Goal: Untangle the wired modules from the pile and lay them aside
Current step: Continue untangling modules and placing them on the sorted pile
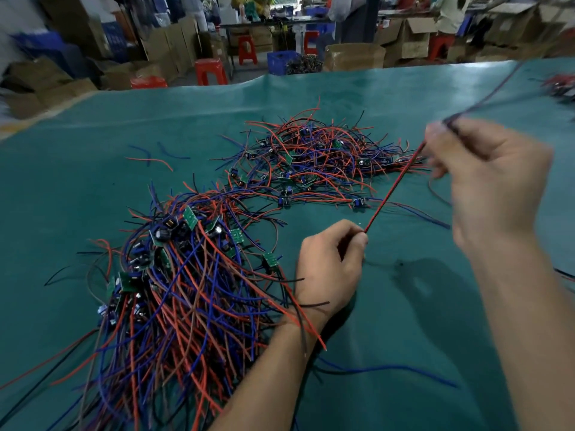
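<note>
A person's left hand (329, 269), at centre frame, pinches the lower end of a taut red wire (392, 189). The wire runs diagonally up and right to the blurred right hand (485, 178), whose curled fingers grip it together with a dark wire (485, 94) trailing toward the upper right corner. The tangled pile (314, 157) lies upper centre, just left of the wire's upper stretch; a straighter bundle (186, 290) fills the lower left, beside the left wrist. Both rest on a green table mat (420, 321). A blue crate (281, 62) in the background holds more wiring.
</note>
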Demonstrator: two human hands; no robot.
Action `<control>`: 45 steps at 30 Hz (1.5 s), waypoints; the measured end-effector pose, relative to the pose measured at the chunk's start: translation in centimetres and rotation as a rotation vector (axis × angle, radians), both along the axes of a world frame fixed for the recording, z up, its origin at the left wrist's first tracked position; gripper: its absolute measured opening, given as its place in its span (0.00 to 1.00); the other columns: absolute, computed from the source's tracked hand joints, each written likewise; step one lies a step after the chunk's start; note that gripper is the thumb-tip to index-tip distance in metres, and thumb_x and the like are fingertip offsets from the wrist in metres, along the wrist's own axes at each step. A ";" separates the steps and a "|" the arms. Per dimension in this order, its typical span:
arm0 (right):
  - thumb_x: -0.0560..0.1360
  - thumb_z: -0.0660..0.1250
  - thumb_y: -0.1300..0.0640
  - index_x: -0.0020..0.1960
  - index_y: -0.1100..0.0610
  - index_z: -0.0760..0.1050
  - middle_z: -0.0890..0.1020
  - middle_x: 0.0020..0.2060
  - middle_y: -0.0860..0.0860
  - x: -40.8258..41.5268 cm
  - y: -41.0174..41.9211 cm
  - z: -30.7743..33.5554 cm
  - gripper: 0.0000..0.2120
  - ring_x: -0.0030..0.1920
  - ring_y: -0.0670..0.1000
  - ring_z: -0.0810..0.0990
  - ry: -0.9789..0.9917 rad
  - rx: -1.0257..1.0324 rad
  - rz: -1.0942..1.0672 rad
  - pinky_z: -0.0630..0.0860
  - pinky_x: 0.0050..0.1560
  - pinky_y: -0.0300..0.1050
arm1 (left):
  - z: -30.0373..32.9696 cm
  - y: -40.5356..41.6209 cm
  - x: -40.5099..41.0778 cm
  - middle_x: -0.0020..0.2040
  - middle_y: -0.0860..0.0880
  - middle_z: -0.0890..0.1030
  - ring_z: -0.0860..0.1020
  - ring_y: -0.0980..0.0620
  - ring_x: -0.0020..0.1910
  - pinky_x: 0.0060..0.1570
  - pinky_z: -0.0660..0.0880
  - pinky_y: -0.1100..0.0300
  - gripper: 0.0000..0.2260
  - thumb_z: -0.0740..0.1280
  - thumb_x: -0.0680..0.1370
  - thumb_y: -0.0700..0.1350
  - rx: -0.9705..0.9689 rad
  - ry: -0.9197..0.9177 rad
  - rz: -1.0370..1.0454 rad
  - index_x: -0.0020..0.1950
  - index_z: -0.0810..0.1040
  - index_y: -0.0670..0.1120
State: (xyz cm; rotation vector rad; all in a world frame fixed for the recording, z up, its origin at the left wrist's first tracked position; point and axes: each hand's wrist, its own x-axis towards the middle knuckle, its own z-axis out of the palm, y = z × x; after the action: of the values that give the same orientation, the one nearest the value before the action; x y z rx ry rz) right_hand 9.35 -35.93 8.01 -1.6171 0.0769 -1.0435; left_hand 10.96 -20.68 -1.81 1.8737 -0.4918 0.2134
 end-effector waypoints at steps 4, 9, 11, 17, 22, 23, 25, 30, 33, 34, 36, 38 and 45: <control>0.76 0.73 0.54 0.37 0.52 0.84 0.84 0.32 0.50 0.7 4.3 5.9 0.09 0.29 0.48 0.76 -0.036 0.000 0.254 0.71 0.30 0.42 | 0.0 0.0 0.0 0.36 0.48 0.84 0.82 0.50 0.37 0.43 0.79 0.53 0.08 0.66 0.78 0.38 0.032 0.065 0.028 0.45 0.83 0.46; 0.78 0.71 0.43 0.42 0.61 0.83 0.86 0.34 0.54 4.5 10.8 7.0 0.21 0.33 0.51 0.85 0.455 -0.420 0.675 0.78 0.30 0.41 | 0.1 0.0 0.2 0.34 0.49 0.83 0.79 0.52 0.34 0.40 0.76 0.56 0.07 0.66 0.77 0.38 0.038 0.042 0.073 0.48 0.83 0.47; 0.78 0.66 0.37 0.39 0.59 0.81 0.86 0.35 0.53 6.3 10.3 4.8 0.25 0.38 0.55 0.86 0.614 -0.747 0.476 0.81 0.36 0.45 | 0.0 0.1 0.2 0.34 0.52 0.81 0.76 0.58 0.32 0.38 0.73 0.61 0.07 0.66 0.77 0.37 0.006 0.033 0.108 0.49 0.83 0.46; 0.73 0.74 0.51 0.52 0.53 0.84 0.85 0.49 0.54 6.3 2.0 -3.4 0.09 0.54 0.59 0.81 0.916 -1.004 0.046 0.77 0.54 0.47 | 0.0 0.1 0.5 0.36 0.48 0.81 0.73 0.55 0.33 0.39 0.68 0.65 0.07 0.67 0.74 0.34 0.005 -0.055 0.175 0.48 0.82 0.43; 0.73 0.76 0.53 0.49 0.51 0.85 0.83 0.44 0.51 4.5 0.1 -5.9 0.06 0.50 0.57 0.81 0.768 -0.883 -0.033 0.76 0.53 0.48 | -0.4 0.0 0.6 0.37 0.49 0.81 0.75 0.52 0.35 0.41 0.72 0.60 0.07 0.67 0.75 0.36 -0.004 -0.014 0.198 0.49 0.81 0.45; 0.73 0.77 0.52 0.47 0.50 0.85 0.83 0.41 0.48 4.0 0.0 -5.8 0.04 0.48 0.54 0.82 0.752 -0.839 -0.029 0.78 0.52 0.47 | -0.3 0.0 0.6 0.36 0.50 0.81 0.75 0.54 0.34 0.40 0.72 0.62 0.07 0.67 0.75 0.36 -0.014 -0.006 0.201 0.48 0.81 0.45; 0.71 0.78 0.51 0.41 0.48 0.84 0.83 0.34 0.43 3.0 -0.1 -5.2 0.04 0.40 0.47 0.83 0.684 -0.706 -0.029 0.79 0.46 0.42 | -0.2 0.0 0.5 0.35 0.52 0.80 0.76 0.56 0.34 0.39 0.71 0.66 0.04 0.67 0.77 0.39 -0.055 0.015 0.200 0.47 0.81 0.46; 0.72 0.77 0.63 0.38 0.57 0.83 0.82 0.29 0.50 0.4 1.5 -4.2 0.06 0.28 0.46 0.77 0.547 0.189 0.419 0.72 0.28 0.36 | 0.1 0.1 0.0 0.35 0.49 0.82 0.80 0.47 0.36 0.41 0.76 0.49 0.17 0.58 0.81 0.55 -0.111 0.040 0.096 0.46 0.79 0.45; 0.75 0.73 0.67 0.41 0.59 0.81 0.83 0.34 0.54 -0.2 3.1 -4.9 0.06 0.32 0.48 0.79 0.585 0.265 0.501 0.77 0.33 0.38 | 0.3 0.1 -0.2 0.36 0.49 0.81 0.78 0.48 0.37 0.42 0.76 0.49 0.18 0.57 0.81 0.55 -0.126 0.014 0.074 0.47 0.80 0.44; 0.77 0.71 0.66 0.42 0.61 0.81 0.83 0.36 0.55 -0.2 3.3 -5.0 0.05 0.34 0.49 0.80 0.589 0.315 0.533 0.79 0.35 0.38 | 0.3 0.1 -0.1 0.37 0.49 0.82 0.78 0.50 0.37 0.42 0.76 0.50 0.17 0.58 0.81 0.54 -0.135 0.019 0.082 0.49 0.80 0.43; 0.80 0.67 0.64 0.46 0.63 0.81 0.84 0.39 0.57 -0.1 3.2 -5.0 0.06 0.37 0.50 0.83 0.592 0.442 0.624 0.81 0.38 0.39 | 0.3 0.1 0.2 0.39 0.50 0.82 0.78 0.52 0.38 0.44 0.77 0.51 0.15 0.59 0.80 0.51 -0.173 0.047 0.096 0.50 0.80 0.43; 0.80 0.66 0.65 0.48 0.64 0.82 0.85 0.41 0.58 -0.1 2.6 -4.8 0.06 0.38 0.51 0.85 0.615 0.438 0.662 0.82 0.38 0.40 | 0.3 0.1 0.1 0.39 0.51 0.82 0.78 0.54 0.38 0.44 0.75 0.54 0.14 0.59 0.79 0.50 -0.182 0.044 0.103 0.51 0.80 0.43; 0.72 0.76 0.66 0.46 0.59 0.80 0.81 0.36 0.54 0.1 2.2 -5.4 0.07 0.30 0.46 0.75 0.633 0.202 0.509 0.70 0.29 0.38 | 0.0 0.2 0.5 0.33 0.53 0.77 0.73 0.51 0.33 0.39 0.72 0.53 0.12 0.58 0.78 0.43 -0.283 0.075 0.043 0.52 0.81 0.46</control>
State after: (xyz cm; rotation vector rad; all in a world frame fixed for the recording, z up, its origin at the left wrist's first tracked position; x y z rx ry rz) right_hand 9.49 -33.73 2.60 -1.6070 0.1758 -0.1121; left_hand 11.45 -20.52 -1.78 1.6101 -0.3508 0.2281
